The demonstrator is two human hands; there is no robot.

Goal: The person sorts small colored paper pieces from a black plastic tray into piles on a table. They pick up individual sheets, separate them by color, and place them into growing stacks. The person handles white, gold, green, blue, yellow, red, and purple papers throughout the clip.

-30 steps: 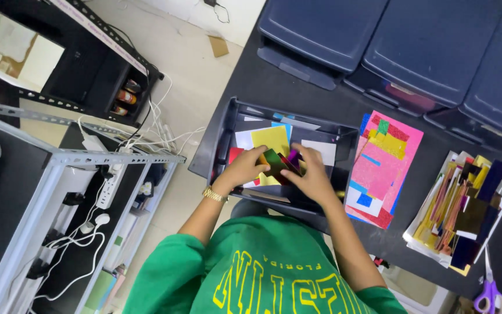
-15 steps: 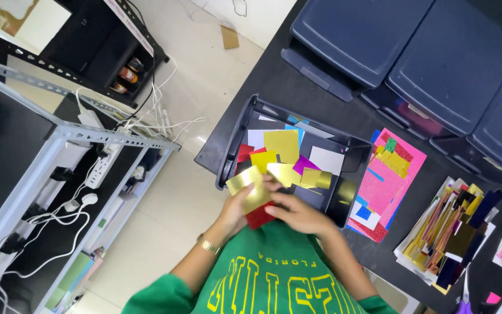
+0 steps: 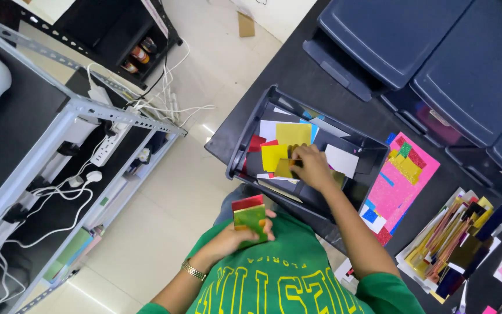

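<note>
Head view, sole camera, looking down on a seated person in a green shirt.

Item 1: left hand (image 3: pixel 236 235), at about 7 o'clock of the frame centre, closed around a small stack of glossy paper cards (image 3: pixel 250 216); red edge on top, green-gold foil face below. Fingers wrap the lower edge, thumb across the face.

Item 2: right hand (image 3: pixel 312 166), near centre, reaching into the dark plastic tray (image 3: pixel 236 139). Fingertips pinch a gold foil card (image 3: pixel 284 168) at its right edge; the card lies among others in the tray.

Item 3: tray contents: yellow (image 3: pixel 293 134), red, white (image 3: pixel 341 160) and grey paper squares, loosely overlapped.

Item 4: pink sheet (image 3: pixel 405 180) with glued coloured scraps, at 3 o'clock of the tray, on the black table (image 3: pixel 274 70).

Item 5: heap of mixed paper strips (image 3: pixel 454 244) at 4 o'clock; dark blue lidded bins (image 3: pixel 390 35) at 1 o'clock.

Handling note, by judgement: the cards look light, thin and slick, liable to bend or slide apart; best taken by an edge pinch, the stack squeezed flat across its faces.
</note>
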